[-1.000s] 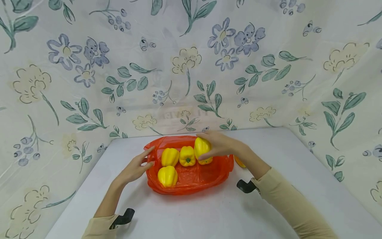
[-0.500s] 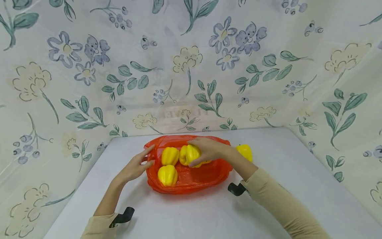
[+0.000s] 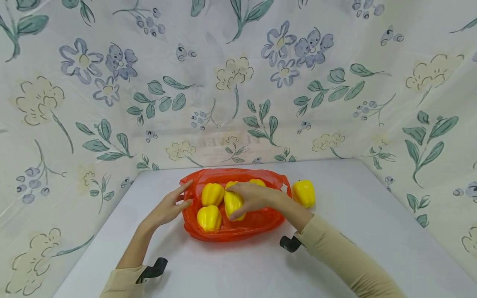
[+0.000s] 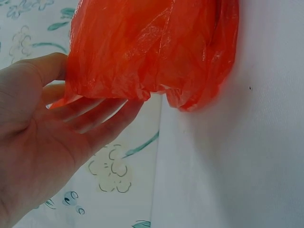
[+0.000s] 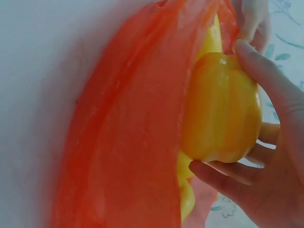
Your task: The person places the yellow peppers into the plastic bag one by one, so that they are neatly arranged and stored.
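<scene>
My right hand (image 3: 257, 195) grips a yellow bell pepper (image 5: 221, 109) from its right side, thumb on one face and fingers on the other. In the head view the pepper is held over the middle of an open red plastic bag (image 3: 238, 236). My left hand (image 3: 171, 209) holds the bag's left rim, with thumb and fingers on either side of the film in the left wrist view. Inside the bag, two yellow bell peppers lie at the left, one behind (image 3: 213, 194) the other (image 3: 209, 218). More yellow shows behind my right hand, partly hidden.
Another yellow bell pepper (image 3: 303, 193) stands on the white table (image 3: 223, 273) just right of the bag, beside my right forearm. A flowered curtain (image 3: 231, 132) hangs along the table's back edge and both sides. Black wrist cameras stick out from both sleeves.
My right hand has carried the gripped pepper left and toward the front within the bag. The pepper outside the bag is now in fuller view. My left hand stays at the rim.
</scene>
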A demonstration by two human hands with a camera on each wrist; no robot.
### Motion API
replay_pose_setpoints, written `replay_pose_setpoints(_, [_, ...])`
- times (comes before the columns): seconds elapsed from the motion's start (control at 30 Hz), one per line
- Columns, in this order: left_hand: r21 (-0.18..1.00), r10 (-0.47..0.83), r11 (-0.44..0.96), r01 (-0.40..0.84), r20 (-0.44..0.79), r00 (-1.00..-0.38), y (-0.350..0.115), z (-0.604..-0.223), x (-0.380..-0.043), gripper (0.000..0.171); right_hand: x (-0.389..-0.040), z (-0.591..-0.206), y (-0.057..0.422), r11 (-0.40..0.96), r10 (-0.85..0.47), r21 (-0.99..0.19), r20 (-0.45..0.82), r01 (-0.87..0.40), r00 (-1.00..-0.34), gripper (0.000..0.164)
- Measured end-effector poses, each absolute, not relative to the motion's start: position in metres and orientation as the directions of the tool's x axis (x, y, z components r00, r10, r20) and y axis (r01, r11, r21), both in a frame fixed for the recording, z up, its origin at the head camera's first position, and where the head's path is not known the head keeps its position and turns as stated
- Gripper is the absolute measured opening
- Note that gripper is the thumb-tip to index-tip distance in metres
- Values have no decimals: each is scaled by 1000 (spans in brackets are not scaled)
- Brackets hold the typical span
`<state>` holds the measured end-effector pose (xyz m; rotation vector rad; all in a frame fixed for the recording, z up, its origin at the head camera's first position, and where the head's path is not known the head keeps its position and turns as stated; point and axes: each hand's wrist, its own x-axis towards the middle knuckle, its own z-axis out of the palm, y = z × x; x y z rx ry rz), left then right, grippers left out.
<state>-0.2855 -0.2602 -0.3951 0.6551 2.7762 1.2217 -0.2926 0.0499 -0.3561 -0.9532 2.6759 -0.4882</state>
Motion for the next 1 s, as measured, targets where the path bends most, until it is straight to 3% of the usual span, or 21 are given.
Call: replay_pose_setpoints(1.0, [700, 369, 621, 352, 136, -920, -258, -399, -287, 66, -293, -380, 41, 679, -702, -428, -142, -596, -698, 82])
